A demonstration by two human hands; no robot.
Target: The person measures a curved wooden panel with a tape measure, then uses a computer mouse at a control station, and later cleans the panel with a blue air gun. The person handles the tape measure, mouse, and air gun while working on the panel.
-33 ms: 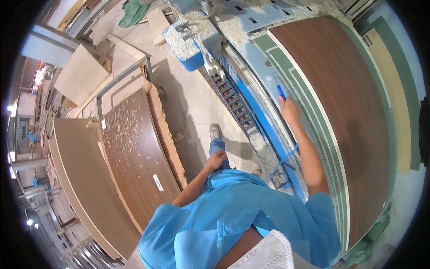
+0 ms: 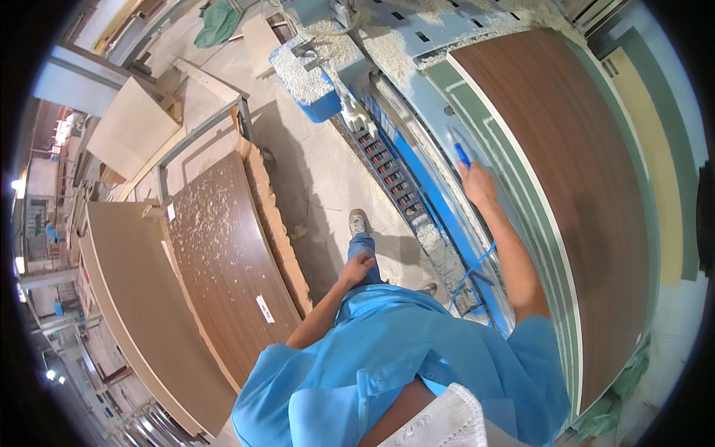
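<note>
My right hand (image 2: 478,184) is closed around a blue air blow gun (image 2: 462,154), held over the light-blue machine bed. The gun's thin nozzle points away from me, toward the far end of the bed. A blue hose (image 2: 472,274) hangs below my right forearm. Right of that hand lies a stack of panels: a brown wood-grain board (image 2: 566,171) with a pale edge sits on top of green-edged boards (image 2: 477,112). My left hand (image 2: 360,267) rests by my left thigh, fingers curled in, with nothing visible in them.
Wood chips fill a blue tray (image 2: 322,106) on the machine and coat its metal bed (image 2: 387,56). A slotted dark rail (image 2: 387,171) runs along its near side. To my left, a chip-strewn brown panel (image 2: 216,223) lies beside a beige board (image 2: 149,298) and a metal frame (image 2: 201,138).
My right hand and the blow gun have shifted slightly left, and the blue hose has swung into a smoother curve. My left hand stays by my thigh.
</note>
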